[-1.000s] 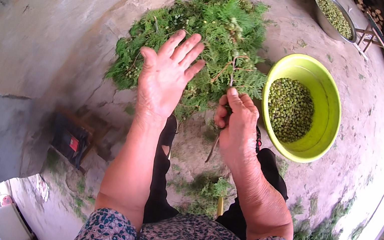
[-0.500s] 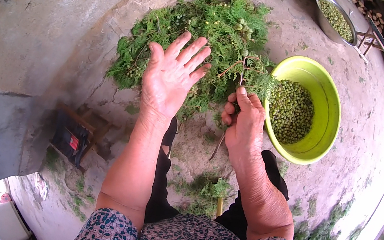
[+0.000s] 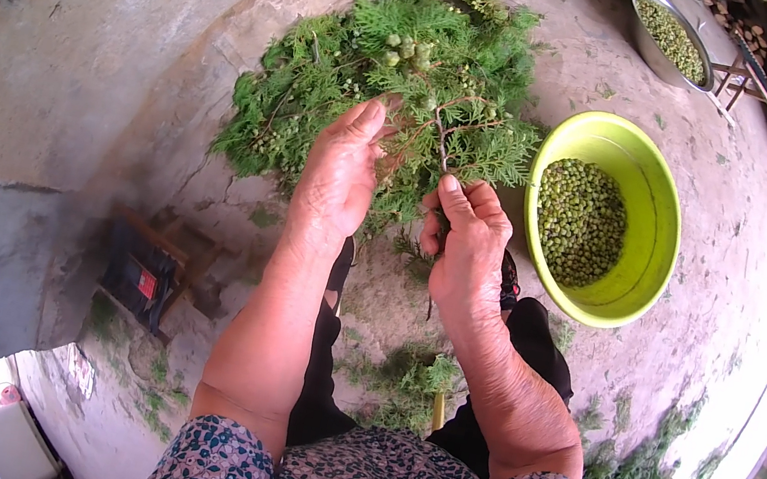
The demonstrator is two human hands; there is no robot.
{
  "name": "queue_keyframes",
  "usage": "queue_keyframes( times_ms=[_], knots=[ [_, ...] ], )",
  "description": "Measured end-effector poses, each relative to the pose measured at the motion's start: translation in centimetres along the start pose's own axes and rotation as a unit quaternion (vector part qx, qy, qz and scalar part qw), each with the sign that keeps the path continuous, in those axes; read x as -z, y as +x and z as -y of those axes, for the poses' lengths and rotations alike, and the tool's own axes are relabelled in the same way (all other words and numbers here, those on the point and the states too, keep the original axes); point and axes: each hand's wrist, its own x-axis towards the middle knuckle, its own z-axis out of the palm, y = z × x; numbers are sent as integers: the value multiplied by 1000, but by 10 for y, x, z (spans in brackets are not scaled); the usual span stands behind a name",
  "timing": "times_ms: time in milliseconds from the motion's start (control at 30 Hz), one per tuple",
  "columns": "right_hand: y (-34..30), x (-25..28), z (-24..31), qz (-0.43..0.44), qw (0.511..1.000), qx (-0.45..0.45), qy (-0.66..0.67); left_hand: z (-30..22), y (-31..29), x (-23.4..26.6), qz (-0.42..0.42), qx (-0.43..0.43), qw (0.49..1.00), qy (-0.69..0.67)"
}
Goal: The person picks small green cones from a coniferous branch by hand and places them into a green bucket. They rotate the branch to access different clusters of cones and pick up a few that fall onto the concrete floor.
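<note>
In my right hand [image 3: 473,239], the thumb and curled fingers grip the brown stem of an evergreen branch [image 3: 442,143], which points away from me and bears flat green sprays. A cluster of round green cones [image 3: 408,53] shows toward its far left side. My left hand [image 3: 343,167] is turned sideways beside the branch, thumb up and palm toward it. Its fingers are partly hidden by foliage but look apart, with nothing plainly held. Behind both hands lies a heap of cut evergreen branches [image 3: 273,109] on the ground.
A lime-green tub [image 3: 654,229] partly filled with small green cones [image 3: 581,222] stands right of my right hand. Farther back right is a metal basin [image 3: 644,48] of similar cones. A small dark stool [image 3: 145,271] sits at left. Loose sprigs [image 3: 412,371] lie between my legs.
The branch and my right hand have shifted left, away from the tub's rim. My left hand has turned from a spread, palm-showing pose to sideways against the foliage.
</note>
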Motion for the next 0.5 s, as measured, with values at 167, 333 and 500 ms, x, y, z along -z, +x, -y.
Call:
queue_keyframes(
  times_ms=[167,333,500],
  knots=[
    [0,-3,-1,-5,1000,-10,0,-5,-1,-1,-7,-3,1000,-16],
    [-1,-6,-9,-2,999,-42,1,-1,1,7,-41,-13,999,-3],
    [-5,-9,-15,13,997,-70,-31,-6,-3,0,-72,7,997,8]
  ],
)
